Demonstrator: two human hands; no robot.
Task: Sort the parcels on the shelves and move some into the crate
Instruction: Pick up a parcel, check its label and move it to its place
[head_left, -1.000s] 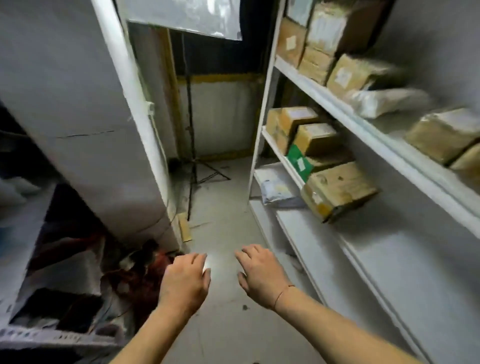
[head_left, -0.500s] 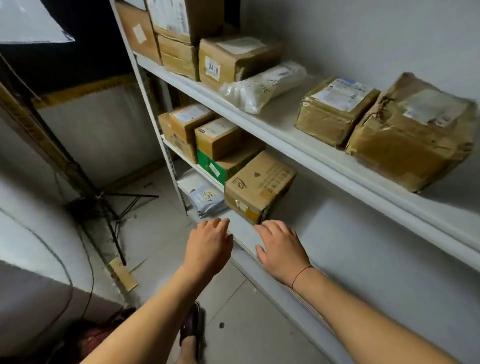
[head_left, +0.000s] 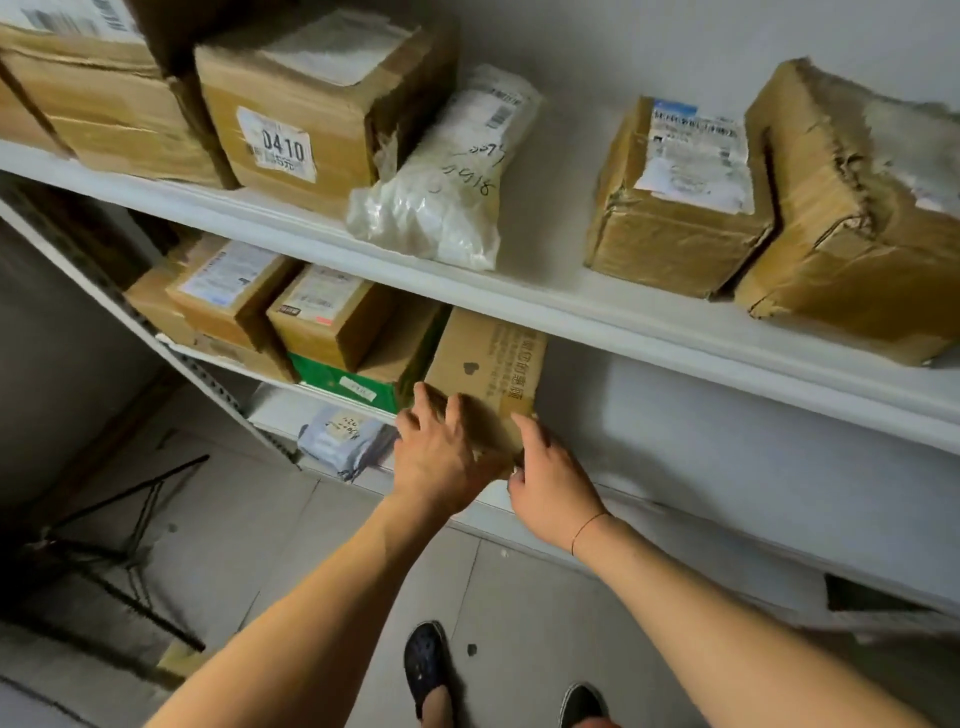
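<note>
A brown cardboard parcel (head_left: 485, 366) with printed text lies on the middle shelf (head_left: 675, 467) of a white rack. My left hand (head_left: 441, 457) rests on its near left corner, fingers spread. My right hand (head_left: 553, 480) touches its near right corner, thumb and fingers around the edge. Left of it sit a green box (head_left: 343, 382) and two labelled brown boxes (head_left: 327, 312). On the upper shelf (head_left: 571, 301) stand a box marked 0410 (head_left: 311, 104), a white plastic bag parcel (head_left: 447, 176) and two taped brown boxes (head_left: 680, 197). No crate is in view.
A grey soft mailer (head_left: 343, 436) lies on the lowest shelf. A black tripod (head_left: 104, 551) stands on the floor at the left. My feet in dark shoes (head_left: 428, 670) are on the tiled floor below the rack.
I have stepped closer to the rack and both hands have gone forward from the shelf edge onto the front corners of the brown parcel.
</note>
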